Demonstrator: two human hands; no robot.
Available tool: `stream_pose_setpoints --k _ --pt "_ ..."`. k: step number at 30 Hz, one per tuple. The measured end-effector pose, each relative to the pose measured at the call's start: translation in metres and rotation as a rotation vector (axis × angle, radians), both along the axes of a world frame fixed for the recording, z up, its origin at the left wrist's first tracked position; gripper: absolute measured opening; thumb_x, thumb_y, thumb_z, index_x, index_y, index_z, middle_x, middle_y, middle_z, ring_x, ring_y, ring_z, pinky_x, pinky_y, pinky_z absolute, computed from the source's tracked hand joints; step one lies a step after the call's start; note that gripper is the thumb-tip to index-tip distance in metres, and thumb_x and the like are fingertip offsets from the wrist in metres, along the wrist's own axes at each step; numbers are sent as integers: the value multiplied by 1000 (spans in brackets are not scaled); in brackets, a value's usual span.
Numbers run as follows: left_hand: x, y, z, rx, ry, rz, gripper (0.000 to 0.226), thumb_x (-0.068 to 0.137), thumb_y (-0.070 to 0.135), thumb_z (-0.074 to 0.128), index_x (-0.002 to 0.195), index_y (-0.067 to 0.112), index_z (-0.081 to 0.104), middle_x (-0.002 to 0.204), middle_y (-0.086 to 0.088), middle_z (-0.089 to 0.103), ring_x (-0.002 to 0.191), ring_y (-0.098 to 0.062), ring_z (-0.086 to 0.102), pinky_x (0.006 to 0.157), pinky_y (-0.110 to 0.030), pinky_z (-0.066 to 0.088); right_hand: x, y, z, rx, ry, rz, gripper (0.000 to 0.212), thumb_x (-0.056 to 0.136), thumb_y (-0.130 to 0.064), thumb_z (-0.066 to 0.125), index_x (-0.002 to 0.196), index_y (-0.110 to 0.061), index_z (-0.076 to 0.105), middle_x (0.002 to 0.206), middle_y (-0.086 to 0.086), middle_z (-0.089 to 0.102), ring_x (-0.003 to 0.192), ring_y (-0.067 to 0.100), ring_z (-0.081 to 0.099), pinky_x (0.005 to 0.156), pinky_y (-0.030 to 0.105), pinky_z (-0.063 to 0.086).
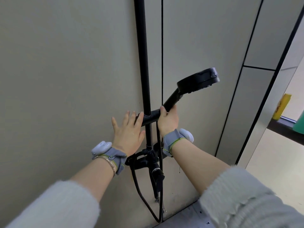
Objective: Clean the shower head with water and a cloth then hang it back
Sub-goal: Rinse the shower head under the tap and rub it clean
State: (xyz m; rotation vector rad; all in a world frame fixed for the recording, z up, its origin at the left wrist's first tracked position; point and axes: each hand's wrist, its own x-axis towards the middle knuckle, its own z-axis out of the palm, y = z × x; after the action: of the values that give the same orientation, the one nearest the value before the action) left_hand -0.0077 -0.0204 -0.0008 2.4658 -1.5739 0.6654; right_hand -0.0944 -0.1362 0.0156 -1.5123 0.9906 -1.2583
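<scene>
A black hand-held shower head [199, 79] points up and to the right, its round face turned downward. Its handle runs down into the black holder bracket [150, 116] on the vertical black riser rail [142, 55]. My right hand [168, 120] grips the lower part of the handle, right next to the bracket. My left hand [129, 130] is spread with straight fingers against the wall, fingertips touching the left end of the bracket. No cloth is in view.
Below the hands sit the black mixer valve and lever [153, 163], with the black hose [139, 191] looping down to the floor. Grey wall tiles surround the rail. At the right, a ledge [283, 127] carries a yellow object [282, 106] and something green.
</scene>
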Motion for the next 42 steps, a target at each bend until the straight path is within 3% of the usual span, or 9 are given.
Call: stream_pose_setpoints --k 10,15,18,21,24,26,30,32,42 --pt "-6 2 6 -1 27 18 63 92 42 31 147 22 8 156 -7 12 145 -26 5 107 -67 9 -25 -14 9 163 -225 -100 39 94 -24 47 129 -10 42 116 13 63 106 28 58 85 27 37" --pt "-37 -8 9 -78 62 -126 62 91 35 40 146 16 18 157 -12 10 146 -29 3 111 -61 5 -69 -30 -11 164 -126 -192 43 93 -26 46 134 -14 38 117 12 62 108 30 57 85 27 36" --pt "-62 -20 0 -75 93 -266 60 92 32 40 145 13 21 156 -13 16 145 -28 7 114 -53 3 -94 -28 -38 146 -66 -188 39 91 -29 45 127 -14 43 99 2 62 96 27 59 82 32 43" --pt "-88 -35 -24 25 171 -404 58 94 31 35 145 10 19 152 -12 25 143 -23 17 116 -40 5 -125 -24 -74 152 -14 -206 24 88 -26 46 107 -11 52 77 -9 56 75 19 56 61 26 41" --pt "-112 -43 -62 188 261 -466 56 94 31 34 144 9 21 144 -9 36 135 -21 29 113 -33 8 -148 -20 -113 271 3 -182 12 85 -23 48 78 -13 52 73 2 58 74 32 58 63 40 52" --pt "-123 -44 -86 315 342 -441 55 95 33 34 143 11 22 141 -7 40 133 -22 32 113 -37 8 -156 -16 -130 362 11 -150 15 84 -22 49 72 -14 51 74 7 57 80 37 60 74 49 52" --pt "-143 -46 -146 463 525 -344 56 95 43 30 141 12 27 134 -9 49 127 -27 39 112 -46 16 -170 -10 -174 500 83 -51 14 88 -18 49 74 -17 51 76 1 56 70 21 57 59 24 49" --pt "-150 -43 -172 506 606 -281 56 94 45 29 140 13 29 131 -10 52 124 -28 43 110 -45 20 -171 -5 -198 584 94 16 11 88 -17 48 78 -17 52 80 4 59 71 19 57 64 28 48" --pt "-157 -20 -324 445 1160 38 33 94 34 39 122 18 44 117 -11 65 107 -34 59 88 -43 46 -145 31 -366 860 189 390 15 94 -12 42 84 -22 45 80 0 49 75 13 48 71 30 40"
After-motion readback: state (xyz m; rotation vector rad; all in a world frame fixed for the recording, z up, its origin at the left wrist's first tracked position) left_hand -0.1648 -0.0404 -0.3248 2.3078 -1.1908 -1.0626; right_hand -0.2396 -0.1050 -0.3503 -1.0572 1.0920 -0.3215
